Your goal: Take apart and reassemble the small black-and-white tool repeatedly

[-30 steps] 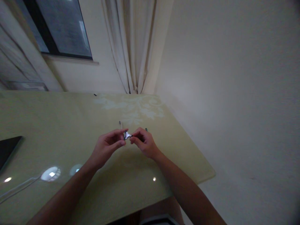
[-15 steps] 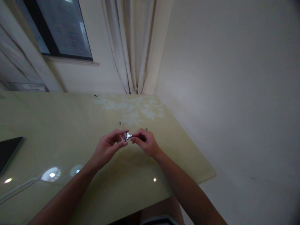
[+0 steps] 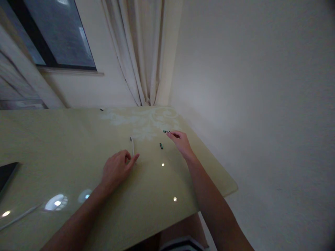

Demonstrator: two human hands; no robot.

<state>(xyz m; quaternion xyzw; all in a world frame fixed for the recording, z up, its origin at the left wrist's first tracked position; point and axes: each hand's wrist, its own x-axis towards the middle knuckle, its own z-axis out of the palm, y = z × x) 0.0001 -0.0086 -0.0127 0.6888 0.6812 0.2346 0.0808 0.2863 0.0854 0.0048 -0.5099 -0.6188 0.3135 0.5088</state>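
My right hand (image 3: 180, 140) reaches over the far right part of the table, pinching a small dark piece (image 3: 164, 131) between thumb and fingertips; its exact kind is too small to make out. A short, dark rectangular piece (image 3: 161, 146) lies on the table just left of that hand. My left hand (image 3: 118, 168) rests low over the table, fingers curled and thumb stretched away from them, with nothing visible between. Beside its thumb lies a thin white stick (image 3: 133, 146) with a dark tip, its near end partly hidden by the hand.
The glossy pale table (image 3: 146, 195) has a rounded right corner near the wall (image 3: 248, 104). A tiny dark item (image 3: 101, 109) lies at the back edge. A black flat object (image 3: 7, 174) is at the left, and a curtain (image 3: 141, 52) hangs behind.
My hands have parted. The right went right and away from me with a small piece; the left lowered toward the table. The shiny silver piece held between them is no longer plainly seen.
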